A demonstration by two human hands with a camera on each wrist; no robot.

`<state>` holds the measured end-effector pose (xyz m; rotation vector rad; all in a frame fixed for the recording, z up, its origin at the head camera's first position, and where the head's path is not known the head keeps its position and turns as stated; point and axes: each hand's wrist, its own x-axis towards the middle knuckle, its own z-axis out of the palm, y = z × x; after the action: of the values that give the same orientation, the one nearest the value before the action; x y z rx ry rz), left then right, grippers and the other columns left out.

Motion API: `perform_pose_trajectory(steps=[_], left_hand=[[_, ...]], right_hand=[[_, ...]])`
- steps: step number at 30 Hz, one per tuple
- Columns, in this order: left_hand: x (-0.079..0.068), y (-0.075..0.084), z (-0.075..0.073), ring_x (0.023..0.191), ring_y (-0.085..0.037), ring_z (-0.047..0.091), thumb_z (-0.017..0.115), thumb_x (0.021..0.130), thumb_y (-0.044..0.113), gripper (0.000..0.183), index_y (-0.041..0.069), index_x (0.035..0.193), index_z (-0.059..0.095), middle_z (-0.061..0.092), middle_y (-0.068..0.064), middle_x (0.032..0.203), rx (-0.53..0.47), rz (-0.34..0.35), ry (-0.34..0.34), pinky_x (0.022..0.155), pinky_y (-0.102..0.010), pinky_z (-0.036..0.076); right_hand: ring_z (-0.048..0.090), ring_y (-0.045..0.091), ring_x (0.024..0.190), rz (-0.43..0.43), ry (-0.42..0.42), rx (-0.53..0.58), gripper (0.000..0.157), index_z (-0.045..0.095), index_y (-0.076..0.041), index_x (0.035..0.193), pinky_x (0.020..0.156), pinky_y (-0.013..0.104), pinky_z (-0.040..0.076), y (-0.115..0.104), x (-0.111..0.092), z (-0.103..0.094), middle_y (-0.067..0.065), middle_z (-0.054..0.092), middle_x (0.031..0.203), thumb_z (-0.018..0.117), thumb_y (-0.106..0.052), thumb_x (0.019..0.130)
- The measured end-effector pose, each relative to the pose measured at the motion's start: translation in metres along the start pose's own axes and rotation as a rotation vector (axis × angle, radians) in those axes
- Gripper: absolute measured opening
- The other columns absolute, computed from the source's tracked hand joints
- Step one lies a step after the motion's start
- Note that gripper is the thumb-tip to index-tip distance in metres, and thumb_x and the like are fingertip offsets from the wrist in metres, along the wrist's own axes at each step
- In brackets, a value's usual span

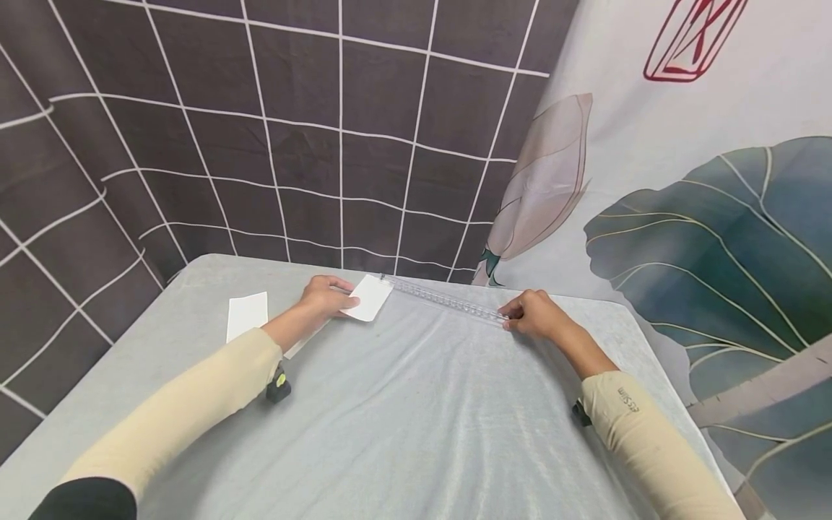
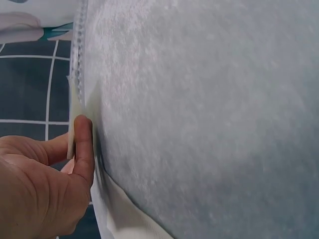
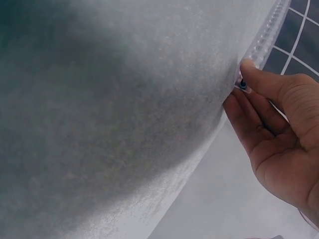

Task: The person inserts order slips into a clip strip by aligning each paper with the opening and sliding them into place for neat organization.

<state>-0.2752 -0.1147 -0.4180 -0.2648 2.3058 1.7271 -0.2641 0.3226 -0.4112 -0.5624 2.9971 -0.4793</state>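
A small white card (image 1: 369, 297) is pinched between thumb and fingers of my left hand (image 1: 325, 296), near the back of the table. In the left wrist view the card (image 2: 73, 107) stands nearly edge-on, overlapping one end of a long clear plastic ruler (image 2: 78, 52). That ruler (image 1: 448, 298) stretches to the right along the table's back edge. My right hand (image 1: 536, 315) holds its other end. The right wrist view shows the thumb over the ruler (image 3: 261, 40), with the fingers of the right hand (image 3: 284, 134) curled beneath.
A second white card (image 1: 247, 315) lies at the left on the pale grey tablecloth (image 1: 416, 404). Another white piece (image 1: 304, 345) shows partly behind the left forearm. A dark gridded curtain (image 1: 292, 166) and a lotus-printed cloth (image 1: 650, 180) hang behind the table.
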Motion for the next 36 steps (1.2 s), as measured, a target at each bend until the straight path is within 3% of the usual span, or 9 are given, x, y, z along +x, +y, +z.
perform_pose_trajectory(steps=[3,9,12,16,22,27,36], left_hand=[[0.001,0.001,0.004,0.104,-0.030,0.081,0.079,0.098,-0.008,0.047,-0.013,0.143,0.064,0.065,-0.032,0.138,-0.021,0.004,-0.014,0.096,-0.036,0.072],[0.004,0.001,0.010,0.097,-0.026,0.082,0.079,0.099,-0.006,0.047,-0.010,0.144,0.066,0.066,-0.032,0.138,0.000,0.008,-0.017,0.091,-0.033,0.073],[0.006,0.001,0.012,0.105,-0.033,0.083,0.077,0.101,-0.004,0.047,-0.009,0.147,0.064,0.067,-0.033,0.139,0.007,0.004,-0.032,0.091,-0.033,0.073],[0.006,0.002,0.013,0.120,-0.040,0.080,0.073,0.105,-0.002,0.049,-0.008,0.151,0.061,0.066,-0.032,0.141,0.017,-0.002,-0.059,0.097,-0.036,0.072],[0.006,0.003,0.016,0.120,-0.037,0.078,0.066,0.108,-0.002,0.052,-0.009,0.158,0.054,0.063,-0.033,0.146,0.017,-0.004,-0.112,0.104,-0.040,0.070],[0.007,0.005,0.021,0.131,-0.042,0.073,0.060,0.110,-0.002,0.054,-0.009,0.162,0.048,0.060,-0.034,0.151,0.018,-0.015,-0.149,0.112,-0.044,0.067],[0.010,0.005,0.028,0.139,-0.043,0.069,0.060,0.111,0.000,0.057,-0.006,0.166,0.044,0.054,-0.033,0.159,0.005,-0.039,-0.191,0.118,-0.045,0.063]], right_hand=[[0.079,0.022,0.087,0.003,0.000,0.004,0.025,0.088,-0.002,0.117,0.074,0.038,0.065,0.000,0.000,0.000,0.015,0.087,0.100,0.090,-0.008,0.093],[0.079,0.023,0.088,0.010,-0.007,0.009,0.025,0.088,-0.001,0.117,0.075,0.038,0.066,0.001,0.001,0.001,0.015,0.087,0.102,0.089,-0.007,0.093],[0.081,0.025,0.091,0.006,-0.011,0.015,0.025,0.087,-0.001,0.118,0.077,0.040,0.068,0.002,0.002,0.002,0.016,0.087,0.104,0.088,-0.006,0.093],[0.083,0.027,0.093,-0.001,-0.011,0.022,0.025,0.087,0.000,0.117,0.079,0.042,0.069,0.003,0.002,0.002,0.017,0.087,0.106,0.088,-0.006,0.093],[0.083,0.028,0.094,-0.008,-0.009,0.022,0.025,0.087,0.000,0.117,0.080,0.044,0.069,0.004,0.003,0.002,0.017,0.087,0.106,0.089,-0.006,0.092],[0.083,0.028,0.094,-0.004,-0.005,0.016,0.025,0.087,0.000,0.117,0.080,0.044,0.069,0.004,0.002,0.002,0.017,0.087,0.106,0.088,-0.006,0.092],[0.082,0.026,0.092,-0.002,-0.010,0.013,0.026,0.087,0.000,0.117,0.081,0.043,0.069,0.000,0.001,-0.001,0.016,0.088,0.105,0.089,-0.008,0.092]])
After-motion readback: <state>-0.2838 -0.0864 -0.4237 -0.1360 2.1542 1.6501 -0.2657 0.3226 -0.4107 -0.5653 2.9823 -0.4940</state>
